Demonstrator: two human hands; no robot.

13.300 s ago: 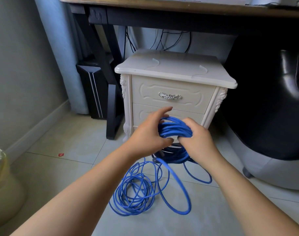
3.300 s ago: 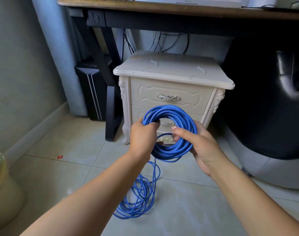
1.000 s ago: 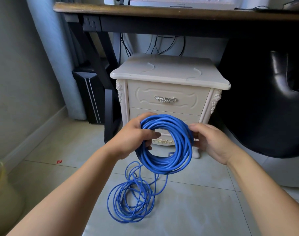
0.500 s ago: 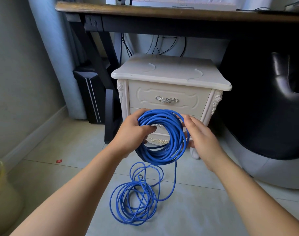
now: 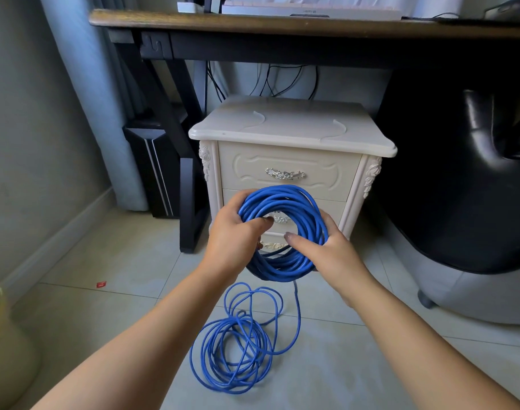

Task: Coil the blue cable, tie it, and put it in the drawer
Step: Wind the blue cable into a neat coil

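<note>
Since half a second ago the right hand point(image 5: 331, 255) has slid down the coil point(image 5: 282, 232) and closes on its lower right side, the left hand point(image 5: 235, 238) grips its left side before the nightstand point(image 5: 291, 134), and much blue cable point(image 5: 235, 344) lies loose on the floor below, so coiling continues.

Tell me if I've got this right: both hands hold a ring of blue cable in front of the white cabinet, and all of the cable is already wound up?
Not all. The head view shows both hands on the ring, but a loose pile lies on the floor.
</note>
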